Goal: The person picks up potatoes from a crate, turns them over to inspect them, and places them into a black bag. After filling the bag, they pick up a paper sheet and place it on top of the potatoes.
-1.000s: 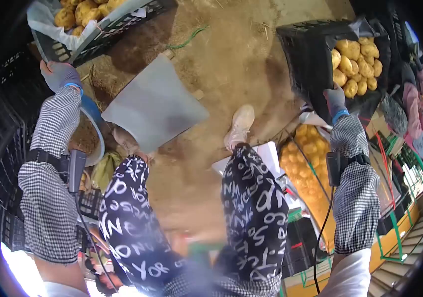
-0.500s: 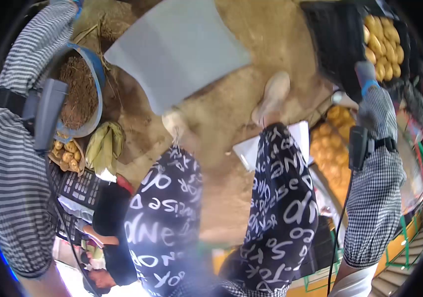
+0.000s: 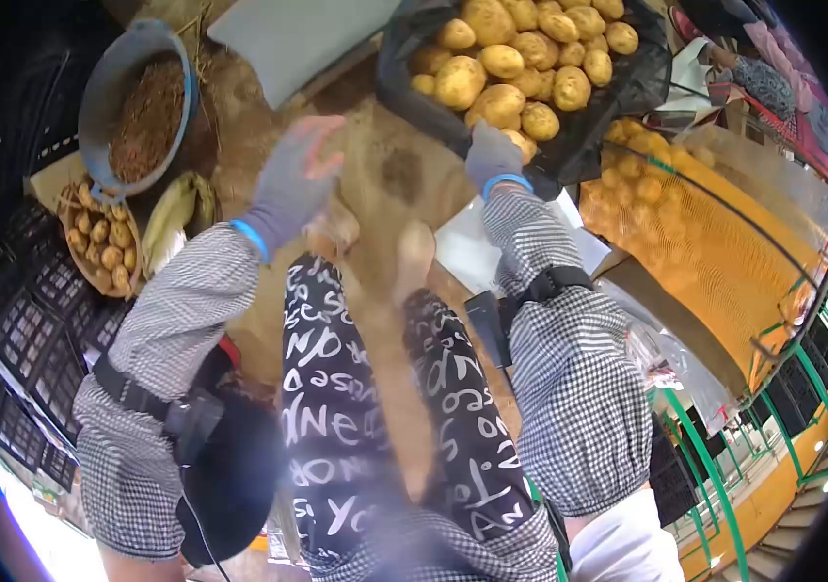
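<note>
Both hands wear grey gloves with blue cuffs. My left hand is over the floor, fingers apart and holding nothing. My right hand is at the near edge of a black bag-like container, its fingers closed there and partly hidden against the potatoes. A heap of yellow potatoes fills the container, which lies in front of my right foot. The grey sheet, partly cut off by the top of the view, is ahead of my left hand.
To the left are a blue-grey tub of brown matter, a small basket of potatoes, corn husks and black crates. Orange mesh sacks of potatoes stand at right; a white sheet lies near my feet.
The black container of potatoes has come from the far right to in front of me, with my right hand at its edge. My left hand has moved in from the upper left.
</note>
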`<state>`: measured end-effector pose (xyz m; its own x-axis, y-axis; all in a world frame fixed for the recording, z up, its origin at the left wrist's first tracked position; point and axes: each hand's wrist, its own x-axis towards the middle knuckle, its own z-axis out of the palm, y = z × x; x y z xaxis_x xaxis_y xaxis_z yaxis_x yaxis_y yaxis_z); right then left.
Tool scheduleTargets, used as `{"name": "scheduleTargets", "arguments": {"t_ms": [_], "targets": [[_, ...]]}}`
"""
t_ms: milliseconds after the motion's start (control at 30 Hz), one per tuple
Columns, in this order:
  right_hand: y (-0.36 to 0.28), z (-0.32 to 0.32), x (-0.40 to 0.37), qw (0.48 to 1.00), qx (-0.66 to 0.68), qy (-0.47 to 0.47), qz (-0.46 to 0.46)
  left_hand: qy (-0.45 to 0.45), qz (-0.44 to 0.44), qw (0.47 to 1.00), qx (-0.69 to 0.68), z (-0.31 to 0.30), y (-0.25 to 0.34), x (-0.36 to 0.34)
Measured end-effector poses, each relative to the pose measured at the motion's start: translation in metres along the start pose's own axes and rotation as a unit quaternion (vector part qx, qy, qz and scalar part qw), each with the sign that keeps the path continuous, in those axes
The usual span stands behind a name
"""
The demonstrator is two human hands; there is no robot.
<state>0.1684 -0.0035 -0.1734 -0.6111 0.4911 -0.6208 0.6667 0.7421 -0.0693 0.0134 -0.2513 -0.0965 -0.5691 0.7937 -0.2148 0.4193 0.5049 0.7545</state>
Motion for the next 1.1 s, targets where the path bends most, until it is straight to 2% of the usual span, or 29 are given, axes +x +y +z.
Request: {"name": "scheduleTargets", "arguments": {"t_ms": [33, 67, 133, 200, 300, 333, 433, 567, 667, 767, 800, 900, 1100], "targets": [[0.003, 0.022, -0.017, 1.0, -0.002, -0.008, -0.005, -0.038, -0.014, 0.999, -0.015, 0.016, 0.017, -0.013], [0.006, 0.042, -0.029, 1.0, -0.005, -0.005, -0.013, -0.017, 0.046, 0.998, 0.037, 0.034, 0.029, -0.024], [0.012, 0.077, -0.075, 0.995, -0.033, 0.081, -0.045, 0.022, 0.162, 0.976, 0.146, 0.079, 0.037, -0.044], [0.025, 0.114, -0.109, 0.987, -0.104, 0.105, -0.065, -0.04, 0.159, 0.972, 0.17, 0.118, 0.038, -0.06], [0.05, 0.162, -0.142, 0.971, -0.08, 0.207, -0.09, -0.127, 0.137, 0.95, 0.249, 0.166, 0.028, -0.084], [0.053, 0.166, -0.157, 0.968, -0.108, 0.204, -0.098, -0.165, 0.119, 0.94, 0.273, 0.182, 0.028, -0.104], [0.046, 0.145, -0.179, 0.98, -0.092, 0.152, -0.091, -0.036, 0.095, 0.955, 0.279, 0.21, 0.038, -0.129], [0.046, 0.156, -0.169, 0.984, -0.108, 0.132, -0.059, -0.001, 0.099, 0.941, 0.324, 0.22, 0.035, -0.135], [0.054, 0.164, -0.169, 0.976, -0.073, 0.186, -0.082, 0.037, 0.06, 0.936, 0.344, 0.234, 0.041, -0.138], [0.069, 0.189, -0.161, 0.922, -0.046, 0.356, -0.145, 0.068, 0.024, 0.918, 0.389, 0.25, 0.05, -0.142], [0.075, 0.192, -0.162, 0.917, -0.031, 0.358, -0.171, 0.08, 0.016, 0.901, 0.425, 0.259, 0.047, -0.142], [0.09, 0.203, -0.173, 0.904, -0.046, 0.389, -0.17, 0.108, -0.004, 0.883, 0.457, 0.285, 0.056, -0.156], [0.166, 0.255, -0.242, 0.869, -0.081, 0.414, -0.258, 0.164, -0.028, 0.872, 0.46, 0.377, 0.1, -0.256]]}}
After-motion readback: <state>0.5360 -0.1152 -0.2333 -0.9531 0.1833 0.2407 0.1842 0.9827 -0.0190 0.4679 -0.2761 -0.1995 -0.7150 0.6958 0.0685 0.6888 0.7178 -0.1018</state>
